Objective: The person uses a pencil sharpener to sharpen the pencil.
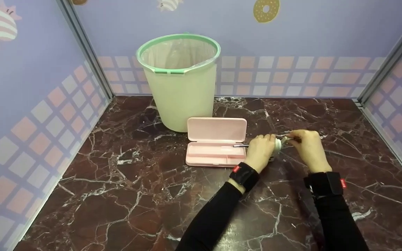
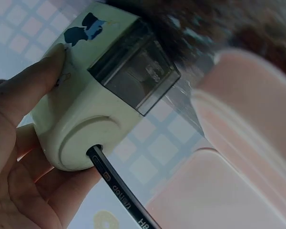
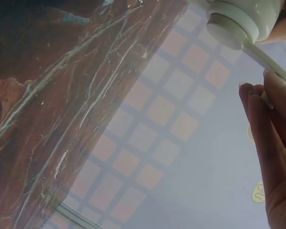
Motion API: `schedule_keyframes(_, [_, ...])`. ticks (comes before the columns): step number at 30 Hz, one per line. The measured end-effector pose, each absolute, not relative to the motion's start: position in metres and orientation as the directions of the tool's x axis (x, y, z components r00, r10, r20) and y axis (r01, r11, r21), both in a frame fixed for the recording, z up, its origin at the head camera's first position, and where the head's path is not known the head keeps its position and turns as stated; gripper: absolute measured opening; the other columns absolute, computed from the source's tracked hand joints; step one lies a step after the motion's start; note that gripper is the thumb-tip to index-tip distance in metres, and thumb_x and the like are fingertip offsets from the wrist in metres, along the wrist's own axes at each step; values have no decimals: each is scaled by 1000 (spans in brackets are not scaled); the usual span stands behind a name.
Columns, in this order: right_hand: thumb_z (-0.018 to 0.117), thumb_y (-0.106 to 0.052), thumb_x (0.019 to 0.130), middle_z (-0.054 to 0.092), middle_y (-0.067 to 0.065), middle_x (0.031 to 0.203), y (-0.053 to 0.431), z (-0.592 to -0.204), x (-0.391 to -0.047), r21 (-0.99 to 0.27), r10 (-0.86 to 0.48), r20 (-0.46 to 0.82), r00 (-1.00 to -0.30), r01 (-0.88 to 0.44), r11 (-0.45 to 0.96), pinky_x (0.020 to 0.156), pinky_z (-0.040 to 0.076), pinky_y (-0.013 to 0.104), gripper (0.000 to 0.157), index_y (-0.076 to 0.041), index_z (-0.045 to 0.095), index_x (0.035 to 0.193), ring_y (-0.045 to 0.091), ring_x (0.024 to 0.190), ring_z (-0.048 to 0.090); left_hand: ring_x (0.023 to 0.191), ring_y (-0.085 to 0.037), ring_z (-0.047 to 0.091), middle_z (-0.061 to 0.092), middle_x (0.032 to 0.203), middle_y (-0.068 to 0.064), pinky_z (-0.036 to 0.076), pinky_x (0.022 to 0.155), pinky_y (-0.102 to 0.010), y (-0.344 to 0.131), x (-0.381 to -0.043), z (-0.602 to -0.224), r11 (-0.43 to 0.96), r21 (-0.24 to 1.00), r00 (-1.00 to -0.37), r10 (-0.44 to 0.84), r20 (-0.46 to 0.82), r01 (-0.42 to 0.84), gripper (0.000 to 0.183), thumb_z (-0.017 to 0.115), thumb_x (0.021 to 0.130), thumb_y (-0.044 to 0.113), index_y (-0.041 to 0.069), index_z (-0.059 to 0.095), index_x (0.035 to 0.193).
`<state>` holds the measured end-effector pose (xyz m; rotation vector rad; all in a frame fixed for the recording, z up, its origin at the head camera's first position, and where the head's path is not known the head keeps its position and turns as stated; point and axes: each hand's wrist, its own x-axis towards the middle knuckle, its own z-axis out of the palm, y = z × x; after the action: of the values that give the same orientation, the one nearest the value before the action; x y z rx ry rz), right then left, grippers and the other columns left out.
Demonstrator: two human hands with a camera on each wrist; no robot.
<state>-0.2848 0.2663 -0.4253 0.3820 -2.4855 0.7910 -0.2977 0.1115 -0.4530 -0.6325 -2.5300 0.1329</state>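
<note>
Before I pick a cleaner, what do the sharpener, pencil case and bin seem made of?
Sharpener: likely hard plastic, smooth, with moulded curves and a see-through window. Pencil case: probably pink plastic, smooth; its thin compartment walls look moulded. Bin: seemingly smooth plastic, from its even wall; its wrinkled, translucent liner looks like thin film.

Lilac walls (image 1: 326, 28), checked border (image 1: 294, 76), marbled tabletop (image 1: 117, 198)

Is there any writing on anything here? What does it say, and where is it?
"deli", followed by unclear letters: on the black pencil.
"HB": further along the same pencil, near the picture's edge.
Too small to read: the red tag on the left wristband and the one on the right wristband.
Too blurred: pale marks at the clear window of the sharpener, if letters at all.
</note>
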Motion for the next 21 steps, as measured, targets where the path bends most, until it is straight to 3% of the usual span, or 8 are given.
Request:
schedule_keyframes(11, [75, 13, 73, 73, 25, 86, 265, -428, -289, -461, -95, 562, -822, -406, 789, 70, 57, 50, 16, 8, 74, 88, 38, 77, 72, 85, -10, 68, 72, 104, 7, 56, 70, -21, 109, -298, -451, 883, -185, -761, 467, 450, 432, 33, 62, 89, 21, 18, 67, 122])
schedule_keyframes(17, [74, 12, 75, 74, 24, 89, 264, -438, -296, -468, -34, 628, -777, -413, 781, 73, 56, 49, 15, 8, 74, 90, 39, 80, 72, 86, -10, 67, 72, 105, 8, 56, 70, -21, 110, -299, -450, 879, -185, -761, 475, 442, 440, 34, 61, 89, 21, 18, 67, 123])
schedule_keyframes(21, [75, 10, 75, 75, 22, 89, 264, -444, -299, -467, -12, 658, -753, -421, 777, 74, 56, 33, 14, 7, 75, 89, 37, 81, 72, 86, -10, 67, 72, 105, 8, 56, 71, -21, 110, -299, -451, 876, -182, -761, 479, 438, 447, 35, 61, 89, 21, 19, 67, 123])
